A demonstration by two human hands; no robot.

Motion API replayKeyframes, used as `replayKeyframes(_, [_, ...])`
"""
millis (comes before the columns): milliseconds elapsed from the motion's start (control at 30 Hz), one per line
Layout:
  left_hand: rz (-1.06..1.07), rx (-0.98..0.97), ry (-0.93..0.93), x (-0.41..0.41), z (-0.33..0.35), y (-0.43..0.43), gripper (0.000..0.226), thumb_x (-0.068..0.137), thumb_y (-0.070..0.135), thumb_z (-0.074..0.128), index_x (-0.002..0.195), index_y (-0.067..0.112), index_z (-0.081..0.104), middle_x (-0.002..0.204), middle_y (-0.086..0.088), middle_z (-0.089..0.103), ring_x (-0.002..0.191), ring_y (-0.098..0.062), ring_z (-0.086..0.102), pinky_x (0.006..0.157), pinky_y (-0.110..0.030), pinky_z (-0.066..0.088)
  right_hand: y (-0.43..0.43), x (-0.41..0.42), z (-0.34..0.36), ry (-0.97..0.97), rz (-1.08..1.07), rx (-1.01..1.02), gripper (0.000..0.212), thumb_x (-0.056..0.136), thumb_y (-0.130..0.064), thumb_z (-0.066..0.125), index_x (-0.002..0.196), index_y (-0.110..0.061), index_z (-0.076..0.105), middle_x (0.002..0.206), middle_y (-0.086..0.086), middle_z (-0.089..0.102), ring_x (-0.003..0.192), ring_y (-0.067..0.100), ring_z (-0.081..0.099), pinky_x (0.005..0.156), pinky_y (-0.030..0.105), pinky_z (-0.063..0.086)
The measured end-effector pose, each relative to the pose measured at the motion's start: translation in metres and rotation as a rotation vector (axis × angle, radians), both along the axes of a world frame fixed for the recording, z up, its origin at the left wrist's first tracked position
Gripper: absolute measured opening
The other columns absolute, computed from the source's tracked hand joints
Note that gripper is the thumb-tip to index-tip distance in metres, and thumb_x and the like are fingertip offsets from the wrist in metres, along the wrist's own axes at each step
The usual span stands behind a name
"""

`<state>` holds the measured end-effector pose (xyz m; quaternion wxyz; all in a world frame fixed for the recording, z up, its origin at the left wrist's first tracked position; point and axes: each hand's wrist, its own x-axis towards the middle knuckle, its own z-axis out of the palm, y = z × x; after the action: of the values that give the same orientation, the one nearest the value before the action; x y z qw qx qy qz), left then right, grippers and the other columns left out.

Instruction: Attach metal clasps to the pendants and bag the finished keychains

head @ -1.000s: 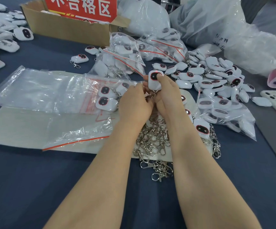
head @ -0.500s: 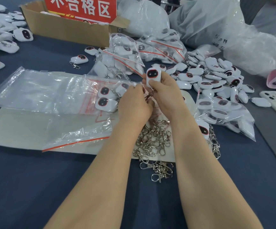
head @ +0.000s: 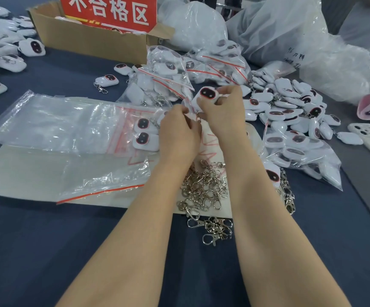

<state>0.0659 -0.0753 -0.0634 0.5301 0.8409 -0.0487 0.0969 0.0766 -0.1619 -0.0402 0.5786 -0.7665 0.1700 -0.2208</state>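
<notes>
pendant (head: pixel 208 94) is up off the tabletop (head: pixel 35 251), held between both hands, just in front of the filled bags (head: pixel 168 80).

- Right hand (head: pixel 224 111) grips the pendant, fingers curled round the body, dark oval face toward the camera.
- Left hand (head: pixel 177 134) has its fingers curled too, pinching the clasp (head: pixel 198 118) at the pendant's lower end.
- Only a sliver of metal shows between the hands, so I can't tell if it's hooked on yet. My read: mid-attach, not bagged.

Handling, judged:
- The pendant is a small rounded shell of glossy white plastic: light, stiff, a bit slick. Hold it by the flat sides and keep the loop end clear.
- The clasp is thin bright metal, probably with a sprung gate, and fiddly. Pinch it by the shank with the thumb on the gate. It likely snags on its neighbours when pulled from the heap.

Clasp pile (head: pixel 204 187): silvery hooks with swivel rings, interlocked. It lies between the forearms, partly on the mat (head: pixel 24 173) and partly on the tabletop. The mat is pale and smooth with rounded corners. The tabletop looks like dark blue cloth.

Zip bags (head: pixel 53 125): clear thin film with a red seal strip, limp and crinkly, stacked left of the hands. Two pendants (head: pixel 145 134) lie at the red-strip end, in or on a bag, can't tell which. The film should be slippery and the mouth will need both hands to open.

Loose pendants (head: pixel 290 103) are heaped right of the hands. A cardboard box (head: pixel 86 36) with a red sign (head: pixel 108 12) sits at the back left. Big plastic sacks (head: pixel 290 29) are at the back right.
</notes>
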Motion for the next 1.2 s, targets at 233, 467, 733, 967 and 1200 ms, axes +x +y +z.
replayKeyframes(233, [0.039,-0.143,-0.164,0.0,0.002,0.0,0.021,0.087,0.007,0.053,0.107,0.01,0.058,0.093,-0.006,0.062,0.082,-0.019,0.057,0.073,-0.028,0.045,-0.002,0.0,-0.003,0.062,0.063,-0.015,0.032,0.081,-0.022,0.073,0.104,-0.016,0.051,0.094,0.007,0.064,0.096,0.027,0.066,0.09,0.046,0.053])
replayKeyframes(467, [0.075,-0.141,-0.187,0.0,0.002,-0.001,0.021,0.089,0.008,0.05,0.108,0.011,0.059,0.1,-0.003,0.061,0.09,-0.019,0.057,0.079,-0.032,0.047,-0.008,-0.003,-0.003,0.169,0.101,-0.084,0.033,0.081,-0.019,0.074,0.103,-0.003,0.057,0.09,0.008,0.065,0.084,0.02,0.069,0.081,0.037,0.057])
replayKeyframes(733, [0.022,-0.066,-0.389,-0.008,0.009,-0.004,0.021,0.089,0.006,0.051,0.107,0.006,0.062,0.104,-0.006,0.06,0.094,-0.023,0.057,0.082,-0.033,0.046,0.0,-0.013,-0.003,0.133,0.44,0.263,0.023,0.093,0.005,0.049,0.08,-0.01,0.062,0.072,0.009,0.059,0.069,0.021,0.053,0.063,0.029,0.042])
replayKeyframes(967, [0.037,-0.087,-0.39,-0.008,0.01,0.0,0.021,0.088,0.005,0.052,0.106,0.007,0.062,0.101,-0.005,0.059,0.09,-0.019,0.057,0.078,-0.031,0.047,0.003,-0.019,0.001,0.201,0.575,0.364,0.026,0.097,0.001,0.042,0.084,-0.01,0.062,0.068,0.001,0.065,0.063,0.013,0.06,0.057,0.023,0.049])
replayKeyframes(1200, [-0.081,0.141,-0.113,0.001,-0.006,-0.004,0.021,0.091,0.012,0.049,0.11,0.014,0.059,0.108,-0.004,0.061,0.094,-0.022,0.058,0.084,-0.037,0.047,-0.04,-0.016,0.015,0.527,-0.076,-0.651,0.032,0.084,-0.023,0.064,0.113,-0.01,0.062,0.116,0.01,0.063,0.112,0.031,0.056,0.092,0.036,0.046])
